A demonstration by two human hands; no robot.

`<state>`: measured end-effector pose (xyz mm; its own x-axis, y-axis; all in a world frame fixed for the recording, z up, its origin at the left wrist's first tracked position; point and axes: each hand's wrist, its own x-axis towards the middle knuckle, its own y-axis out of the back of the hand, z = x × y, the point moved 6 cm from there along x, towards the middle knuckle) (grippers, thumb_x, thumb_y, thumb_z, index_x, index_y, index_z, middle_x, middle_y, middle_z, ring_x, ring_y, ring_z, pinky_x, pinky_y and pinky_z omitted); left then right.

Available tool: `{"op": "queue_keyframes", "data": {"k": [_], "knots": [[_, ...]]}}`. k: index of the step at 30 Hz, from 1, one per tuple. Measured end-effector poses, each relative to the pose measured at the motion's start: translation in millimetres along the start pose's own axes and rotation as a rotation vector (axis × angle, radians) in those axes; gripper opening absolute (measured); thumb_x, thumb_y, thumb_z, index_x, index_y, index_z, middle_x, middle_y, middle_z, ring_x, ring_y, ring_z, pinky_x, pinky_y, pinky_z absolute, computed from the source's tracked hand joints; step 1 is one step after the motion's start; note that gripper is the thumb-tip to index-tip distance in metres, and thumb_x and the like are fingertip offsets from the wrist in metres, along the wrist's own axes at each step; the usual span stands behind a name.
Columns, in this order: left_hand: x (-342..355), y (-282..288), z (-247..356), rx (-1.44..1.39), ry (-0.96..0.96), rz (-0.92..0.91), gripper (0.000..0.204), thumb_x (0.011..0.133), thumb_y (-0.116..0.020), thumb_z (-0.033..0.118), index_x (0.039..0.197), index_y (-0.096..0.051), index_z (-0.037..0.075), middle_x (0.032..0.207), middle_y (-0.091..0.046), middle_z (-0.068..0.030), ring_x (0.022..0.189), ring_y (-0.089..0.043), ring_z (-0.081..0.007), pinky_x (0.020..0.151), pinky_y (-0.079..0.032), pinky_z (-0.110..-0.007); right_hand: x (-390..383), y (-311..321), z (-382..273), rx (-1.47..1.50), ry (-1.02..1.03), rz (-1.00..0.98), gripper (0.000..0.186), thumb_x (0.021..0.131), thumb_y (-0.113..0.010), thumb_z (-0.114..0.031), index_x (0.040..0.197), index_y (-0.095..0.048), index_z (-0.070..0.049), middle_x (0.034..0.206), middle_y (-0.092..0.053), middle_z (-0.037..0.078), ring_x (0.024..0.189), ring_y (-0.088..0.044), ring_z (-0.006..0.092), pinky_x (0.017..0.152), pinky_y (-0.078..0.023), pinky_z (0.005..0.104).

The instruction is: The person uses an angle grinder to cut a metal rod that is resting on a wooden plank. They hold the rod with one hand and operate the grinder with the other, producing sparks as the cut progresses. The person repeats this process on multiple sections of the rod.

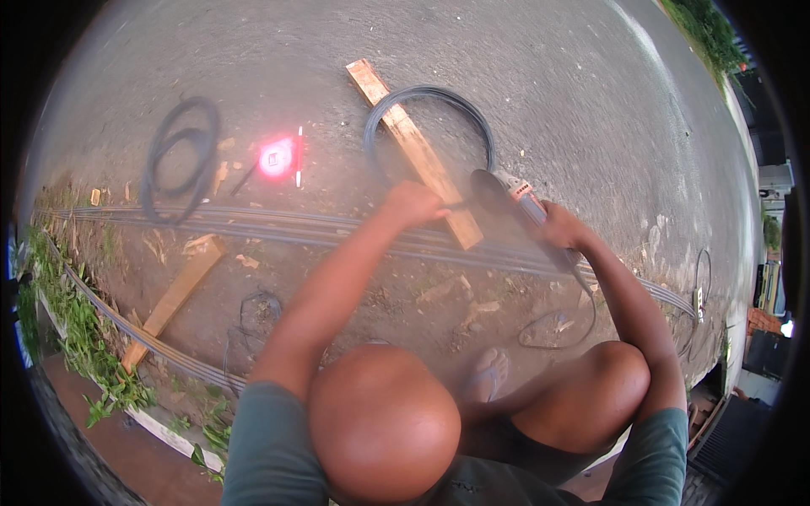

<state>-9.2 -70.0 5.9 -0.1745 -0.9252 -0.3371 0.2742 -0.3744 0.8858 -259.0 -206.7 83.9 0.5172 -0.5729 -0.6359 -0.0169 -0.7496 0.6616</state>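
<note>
A closed left hand [413, 205] holds the lower side of a dark wire coil [447, 91], above a wooden plank [413, 148] that lies slanting on the ground. In my right hand [561, 226] is an angle grinder [525, 199], gripped by its body. Its dark cutting disc [489, 190] stands beside the plank, close to the stretch of coil that runs out from my left fist. Whether disc and wire touch, I cannot tell. From the grinder's rear a cord trails down to the ground.
Long thin metal rods [321, 226] cross the ground under my arms. At left lie a second coil [148, 169] and another wooden plank [181, 287]. A pink glare [276, 158] covers something near them. A socket strip [699, 304] sits at far right. Plants [93, 346] border the left edge.
</note>
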Motion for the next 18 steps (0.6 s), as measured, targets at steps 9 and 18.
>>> {"op": "queue_keyframes", "data": {"k": [9,18], "knots": [[-3,2,1,-0.005,0.006,-0.001,0.056,0.103,-0.049,0.056,0.088,-0.076,0.010,0.090,-0.075,-0.0120,0.086,-0.073,-0.0321,0.077,-0.056,-0.047,-3,2,-10,-0.016,-0.040,-0.011,0.073,0.067,-0.078,-0.037,0.123,-0.061,0.007,0.107,-0.071,0.025,0.098,-0.069,0.0352,0.090,-0.053,0.0417],[-4,2,1,-0.008,0.003,-0.002,0.055,0.103,-0.049,0.055,0.089,-0.076,0.010,0.088,-0.075,-0.0118,0.085,-0.073,-0.0323,0.077,-0.056,-0.047,-1,-3,2,-0.024,-0.007,0.019,0.073,0.065,-0.078,-0.038,0.121,-0.062,0.007,0.105,-0.071,0.025,0.098,-0.070,0.0353,0.089,-0.053,0.0416]]}}
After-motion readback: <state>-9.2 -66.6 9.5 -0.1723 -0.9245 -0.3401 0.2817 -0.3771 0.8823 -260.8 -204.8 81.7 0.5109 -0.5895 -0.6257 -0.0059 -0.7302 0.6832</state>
